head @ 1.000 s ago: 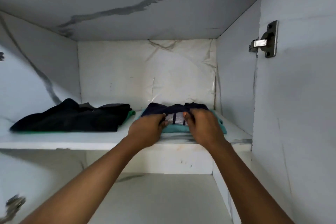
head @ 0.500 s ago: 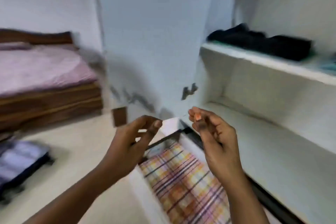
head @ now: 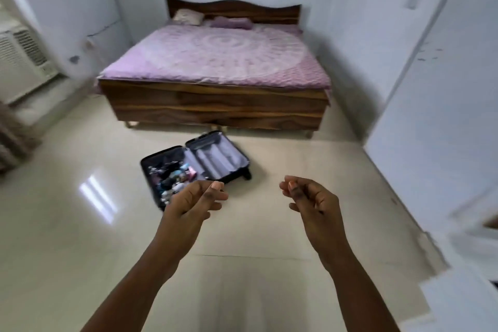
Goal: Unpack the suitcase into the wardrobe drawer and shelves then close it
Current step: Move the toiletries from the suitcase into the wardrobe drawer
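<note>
While the suitcase (head: pixel 195 167) lies open flat on the floor (head: pixel 67 224) beyond my hands, its left half holds a jumble of small things too blurred to name, and its right half shows only a pale lining. My left hand (head: pixel 190 203) hangs in the air in front of that filled half, covering its near corner from my view; the fingers are loosely curled and hold nothing. My right hand (head: pixel 312 203) hovers well apart from the left, off to the right of the case, fingers also bent inward and slack, gripping nothing. Past the suitcase, farther from both hands, stands a wooden bed (head: pixel 215 105) with a purple cover (head: pixel 221 59) and pillows (head: pixel 188 17) at the headboard. A white door panel (head: pixel 442 105) rises to the right of my right hand.
</note>
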